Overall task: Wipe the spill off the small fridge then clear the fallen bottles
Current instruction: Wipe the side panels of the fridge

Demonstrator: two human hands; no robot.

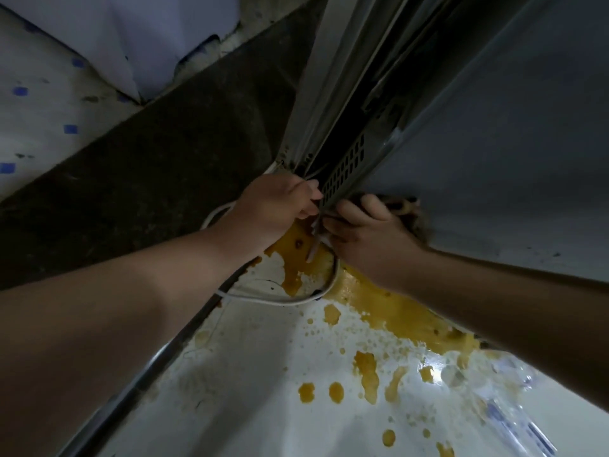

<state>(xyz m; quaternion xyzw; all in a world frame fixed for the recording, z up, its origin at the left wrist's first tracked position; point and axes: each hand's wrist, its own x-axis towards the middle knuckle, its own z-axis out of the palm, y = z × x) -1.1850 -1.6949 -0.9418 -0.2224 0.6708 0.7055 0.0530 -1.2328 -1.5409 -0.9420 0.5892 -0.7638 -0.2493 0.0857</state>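
An orange-yellow spill spreads in pools and drops over the small fridge's white top. Both hands meet at the top's far corner, by a perforated grille. My left hand curls its fingers at the grille's lower edge and pinches a thin white piece that hangs between the hands. My right hand grips a brownish cloth, pressed against the tall grey appliance's base. A clear plastic bottle lies on its side at the lower right, partly under my right forearm.
A white cable loops across the fridge top through the spill. The tall grey appliance stands along the right. A dark floor strip runs on the left, beside white sheeting with blue squares.
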